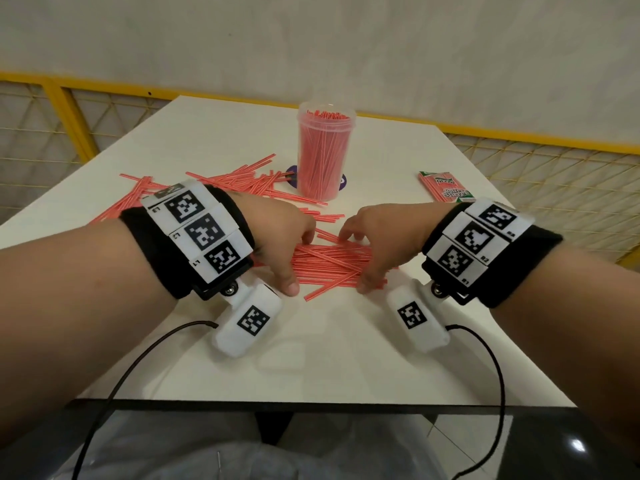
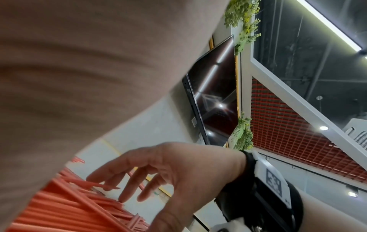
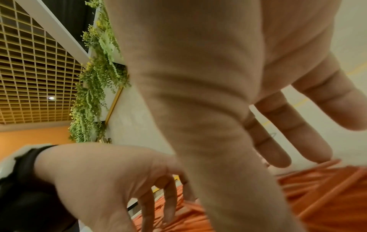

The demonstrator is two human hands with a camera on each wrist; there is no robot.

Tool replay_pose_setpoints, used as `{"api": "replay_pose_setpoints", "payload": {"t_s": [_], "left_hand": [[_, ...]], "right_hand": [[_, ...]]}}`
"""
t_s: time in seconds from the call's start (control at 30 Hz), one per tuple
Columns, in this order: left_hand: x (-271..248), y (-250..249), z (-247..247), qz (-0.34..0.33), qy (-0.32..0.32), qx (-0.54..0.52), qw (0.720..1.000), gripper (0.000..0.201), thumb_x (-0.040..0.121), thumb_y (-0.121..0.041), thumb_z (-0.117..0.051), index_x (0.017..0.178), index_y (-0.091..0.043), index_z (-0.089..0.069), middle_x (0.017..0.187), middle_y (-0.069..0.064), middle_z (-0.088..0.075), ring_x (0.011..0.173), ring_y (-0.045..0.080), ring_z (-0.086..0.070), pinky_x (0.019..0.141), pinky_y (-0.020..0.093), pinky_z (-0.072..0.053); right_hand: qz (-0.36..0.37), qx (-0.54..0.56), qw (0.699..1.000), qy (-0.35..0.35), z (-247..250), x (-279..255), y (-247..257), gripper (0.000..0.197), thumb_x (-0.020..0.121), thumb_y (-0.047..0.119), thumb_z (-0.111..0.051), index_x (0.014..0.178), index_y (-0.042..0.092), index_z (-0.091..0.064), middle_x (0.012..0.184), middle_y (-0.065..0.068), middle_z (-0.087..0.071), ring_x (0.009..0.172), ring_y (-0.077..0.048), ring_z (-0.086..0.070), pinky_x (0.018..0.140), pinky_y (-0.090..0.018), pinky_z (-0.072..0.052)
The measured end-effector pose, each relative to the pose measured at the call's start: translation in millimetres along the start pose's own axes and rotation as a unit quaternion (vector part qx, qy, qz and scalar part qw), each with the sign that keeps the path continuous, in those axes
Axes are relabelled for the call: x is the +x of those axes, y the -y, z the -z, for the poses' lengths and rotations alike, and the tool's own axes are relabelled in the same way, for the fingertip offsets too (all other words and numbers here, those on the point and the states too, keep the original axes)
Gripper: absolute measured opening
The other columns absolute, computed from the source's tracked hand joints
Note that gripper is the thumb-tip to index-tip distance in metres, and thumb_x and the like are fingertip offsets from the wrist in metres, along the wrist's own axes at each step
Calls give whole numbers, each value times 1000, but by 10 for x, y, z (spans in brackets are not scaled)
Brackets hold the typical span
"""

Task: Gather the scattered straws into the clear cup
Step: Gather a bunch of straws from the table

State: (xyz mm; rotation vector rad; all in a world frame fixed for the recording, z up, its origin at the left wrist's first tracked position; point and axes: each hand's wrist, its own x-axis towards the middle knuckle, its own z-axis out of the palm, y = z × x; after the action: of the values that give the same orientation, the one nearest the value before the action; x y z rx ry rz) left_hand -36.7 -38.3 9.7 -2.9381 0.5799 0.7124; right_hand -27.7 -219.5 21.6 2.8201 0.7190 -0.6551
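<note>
A clear cup (image 1: 323, 157), packed with red straws, stands upright at the back middle of the white table (image 1: 346, 358). A pile of red straws (image 1: 332, 263) lies between my hands. My left hand (image 1: 298, 261) arches over the pile's left end, its fingers curled down on the far side and its thumb on the near side; the right wrist view shows this left hand (image 3: 155, 204) the same way. My right hand (image 1: 358, 259) spans the right end with straight, spread fingers (image 2: 127, 190) whose tips touch the straws (image 2: 69, 208). More loose straws (image 1: 214, 188) lie scattered at the back left.
A purple disc (image 1: 292, 174) lies under the cup. A packet of straws (image 1: 445, 187) sits at the back right. A yellow mesh railing (image 1: 69, 109) runs behind the table. Black cables (image 1: 138, 358) hang from both wrist cameras over the table's near edge.
</note>
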Motion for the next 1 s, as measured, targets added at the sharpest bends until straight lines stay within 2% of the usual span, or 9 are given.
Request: {"api": "replay_pose_setpoints", "payload": {"t_s": [0.07, 0.17, 0.23, 0.4, 0.53, 0.73, 0.8, 0.87, 1.0], "left_hand": [[9, -49, 1, -5, -17, -1, 1000, 80, 66, -48, -84, 132, -27, -45, 112, -8, -56, 94, 13, -55, 74, 29, -47], [13, -49, 34, -25, -29, -33, 999, 72, 68, -40, -85, 128, -28, -50, 112, -10, -59, 92, 10, -58, 75, 28, -50], [-21, 15, 81, -29, -42, -70, 996, 70, 66, -36, -87, 126, -30, -50, 109, -12, -58, 89, 4, -58, 69, 23, -46], [-102, 155, 97, -3, -55, -36, 998, 58, 72, -24, -84, 121, -32, -53, 106, -12, -57, 76, 0, -53, 63, 21, -40], [-117, 188, 25, 1, -48, -2, 999, 52, 78, -8, -72, 122, -31, -56, 111, -12, -59, 80, 1, -52, 59, 17, -37], [-92, 161, -33, -8, -71, 8, 997, 42, 80, -8, -70, 114, -27, -57, 103, -9, -61, 88, 11, -55, 66, 23, -43], [-69, 165, -41, -18, -77, 0, 997, 37, 81, -5, -66, 110, -26, -58, 94, -11, -60, 79, 7, -54, 63, 18, -42], [-55, 163, -40, -33, -78, -13, 996, 33, 82, -1, -61, 104, -25, -58, 86, -13, -60, 70, 1, -51, 52, 7, -37], [-71, 153, 8, -49, -103, -18, 993, 32, 83, 1, -53, 97, -27, -58, 85, -13, -62, 69, -1, -53, 51, 7, -36]], "right_hand": [[14, 4, 1000, -14, -2, 24, 52, 87, 62, 49, -84, 137, 28, -45, 124, 4, -54, 105, -15, -52, 88, -31, -46], [28, -1, 999, -26, -5, 34, 87, 79, 66, 44, -84, 135, 27, -49, 118, 5, -57, 98, -14, -51, 82, -28, -43], [23, -9, 999, -37, -7, 24, 82, 80, 66, 45, -84, 135, 27, -48, 116, 7, -55, 96, -13, -49, 81, -27, -40], [40, -7, 998, -53, 1, 27, 118, 91, 67, 40, -84, 144, 23, -39, 131, 6, -54, 116, -16, -52, 94, -29, -43], [60, -8, 996, -67, 19, 46, 205, 83, 68, 33, -82, 141, 25, -43, 118, 8, -59, 99, -13, -53, 87, -28, -45], [53, -31, 995, -74, 10, 23, 211, 64, 72, 31, -80, 130, 24, -55, 92, 13, -56, 87, -12, -49, 76, -26, -41], [53, -48, 995, -75, 2, 8, 197, 55, 74, 31, -78, 125, 23, -60, 78, 16, -47, 84, -11, -47, 72, -24, -37], [52, -58, 994, -76, -4, -10, 185, 50, 75, 31, -77, 122, 22, -62, 72, 17, -41, 82, -10, -45, 70, -23, -35], [51, -62, 994, -76, -18, -25, 143, 47, 76, 31, -76, 121, 21, -64, 70, 18, -38, 79, -10, -41, 55, -18, -31]]}}
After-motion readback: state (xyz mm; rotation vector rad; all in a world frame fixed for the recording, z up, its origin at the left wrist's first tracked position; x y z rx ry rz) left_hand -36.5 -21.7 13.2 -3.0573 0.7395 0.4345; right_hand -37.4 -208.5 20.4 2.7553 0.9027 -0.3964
